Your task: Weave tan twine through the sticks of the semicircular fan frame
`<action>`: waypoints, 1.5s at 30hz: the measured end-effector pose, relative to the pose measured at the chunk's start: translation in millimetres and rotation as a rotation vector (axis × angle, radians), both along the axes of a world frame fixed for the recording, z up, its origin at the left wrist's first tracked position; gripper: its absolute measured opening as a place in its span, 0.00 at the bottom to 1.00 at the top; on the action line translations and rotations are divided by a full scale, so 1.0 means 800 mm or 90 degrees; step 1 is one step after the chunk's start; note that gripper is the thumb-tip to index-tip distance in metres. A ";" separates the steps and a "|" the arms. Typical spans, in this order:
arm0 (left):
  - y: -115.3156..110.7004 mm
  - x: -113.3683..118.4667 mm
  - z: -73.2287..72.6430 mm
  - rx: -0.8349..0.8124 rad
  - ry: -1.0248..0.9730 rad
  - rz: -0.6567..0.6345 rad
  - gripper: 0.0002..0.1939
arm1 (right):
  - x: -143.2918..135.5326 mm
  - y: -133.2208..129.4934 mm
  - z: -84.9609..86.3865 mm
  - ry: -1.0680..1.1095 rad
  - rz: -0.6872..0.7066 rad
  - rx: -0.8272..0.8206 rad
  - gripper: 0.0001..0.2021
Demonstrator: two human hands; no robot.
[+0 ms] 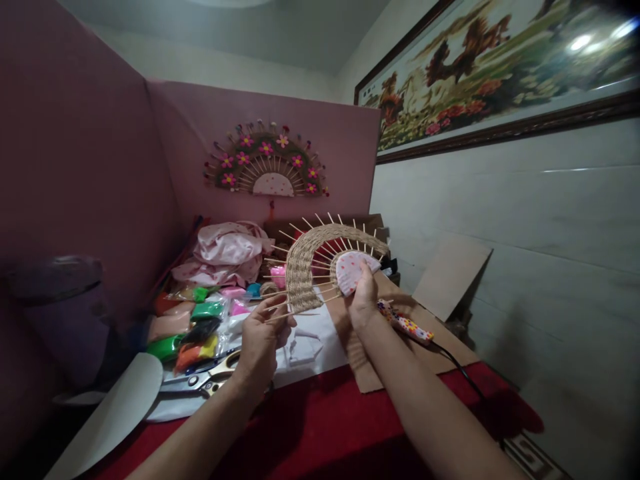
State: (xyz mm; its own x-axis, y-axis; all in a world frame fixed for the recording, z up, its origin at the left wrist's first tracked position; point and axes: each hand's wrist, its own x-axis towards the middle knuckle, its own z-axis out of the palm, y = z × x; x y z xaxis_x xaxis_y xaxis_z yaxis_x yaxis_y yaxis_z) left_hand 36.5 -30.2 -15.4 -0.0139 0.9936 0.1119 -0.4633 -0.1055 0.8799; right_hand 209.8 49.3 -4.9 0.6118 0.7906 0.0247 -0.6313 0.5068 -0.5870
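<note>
A half-round fan (pixel 303 267) of thin wooden sticks, woven through with a band of brown twine, is held up over the table between my two hands. At its centre is a half-disc (pixel 350 272) covered in white cloth with red spots. My right hand (pixel 364 299) grips that half-disc, thumb on its front face. My left hand (pixel 265 333) pinches stick ends at the fan's lower left corner, below the twine band. The stick tips stick out past the band's outer edge. Fingers behind the fan are partly hidden.
Scissors (pixel 197 381) and several bags of coloured clay (pixel 207 311) lie left, beside bunched pink cloth (pixel 227 243). A flower-patterned glue gun (pixel 406 321) with a black cord rests on cardboard (pixel 370 373). A finished flowered fan (pixel 267 163) hangs on the pink board. Red cloth (pixel 320 427) covers the table.
</note>
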 end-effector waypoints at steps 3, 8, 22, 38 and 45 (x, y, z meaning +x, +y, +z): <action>-0.008 0.004 0.001 0.015 -0.041 0.007 0.18 | 0.001 0.001 -0.002 0.000 -0.036 -0.003 0.18; -0.016 0.005 0.007 -0.033 -0.070 -0.014 0.20 | 0.000 -0.001 0.000 0.021 -0.051 0.002 0.18; 0.000 0.001 -0.004 0.005 -0.039 -0.034 0.17 | -0.002 -0.005 0.001 0.011 -0.064 -0.021 0.18; -0.002 0.003 -0.003 0.034 -0.002 -0.006 0.19 | -0.003 -0.007 0.004 0.016 -0.090 -0.001 0.20; 0.009 -0.004 -0.004 0.004 0.140 -0.041 0.19 | 0.008 0.004 -0.006 -0.013 -0.070 0.024 0.17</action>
